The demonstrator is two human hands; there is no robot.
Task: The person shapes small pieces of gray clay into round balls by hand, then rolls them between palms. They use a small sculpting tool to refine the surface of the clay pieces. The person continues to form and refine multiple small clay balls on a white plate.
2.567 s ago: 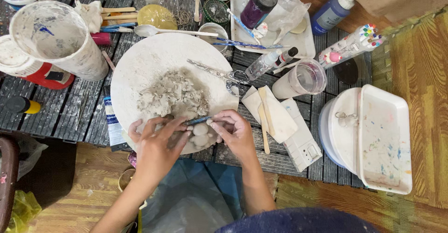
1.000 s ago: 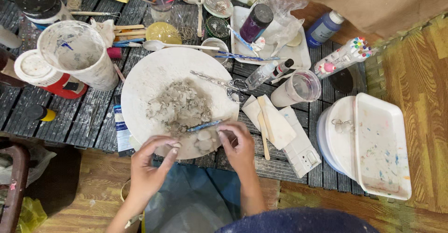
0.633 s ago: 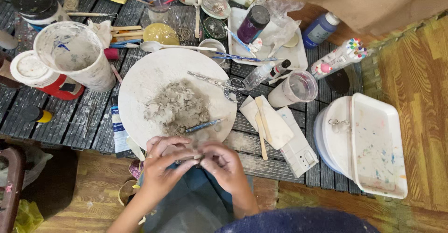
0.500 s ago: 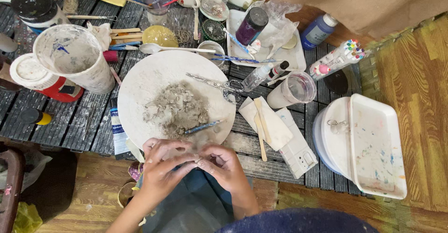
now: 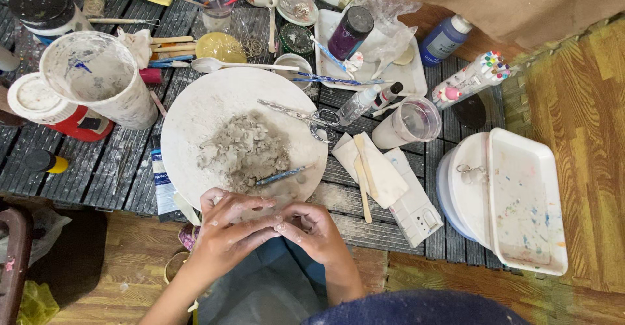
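Fingers point(image 5: 257, 224) of two hands, one plate point(image 5: 189, 123)

hands point(image 5: 273, 224): off clay, pressed together | blue tool point(image 5: 281, 176): released onto plate point(image 5: 189, 120)

Slatted dark table point(image 5: 78, 182) — cluttered. Scissors point(image 5: 306, 115) on the plate rim; wooden sticks point(image 5: 362, 169) on white paper beside it. Paint-stained white tray point(image 5: 527, 201) at the far edge; purple-lidded jar point(image 5: 349, 32), blue bottle point(image 5: 444, 37), marker set point(image 5: 472, 78), smeared white bucket point(image 5: 97, 78) — all toward the back.
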